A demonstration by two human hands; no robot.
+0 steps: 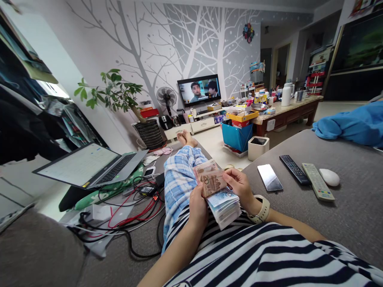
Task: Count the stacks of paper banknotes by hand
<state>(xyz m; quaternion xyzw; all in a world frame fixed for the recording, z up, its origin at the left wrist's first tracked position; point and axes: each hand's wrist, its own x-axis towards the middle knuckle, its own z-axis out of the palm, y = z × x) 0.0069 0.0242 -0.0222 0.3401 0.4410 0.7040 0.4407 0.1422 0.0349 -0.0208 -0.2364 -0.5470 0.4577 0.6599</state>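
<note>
Over my lap, my left hand (198, 205) is closed on the left edge of a thick stack of banknotes (224, 205). The top of the stack is blue, and its pale layered edges face me. A brown banknote (213, 184) marked 20 stands raised above the blue one. Its upper right corner is pinched between the fingers and thumb of my right hand (239, 185). Behind it, a pinkish banknote (206, 166) leans away toward my legs. My right wrist wears a pale watch (261, 210). My left fingertips are hidden behind the notes.
On the sofa to the right lie a phone (269, 177), a black remote (295, 169), a pale remote (317, 181) and a white mouse (329, 177). Left of my legs are an open laptop (98, 165) and tangled cables (140, 217). A cluttered table (284, 109) stands beyond.
</note>
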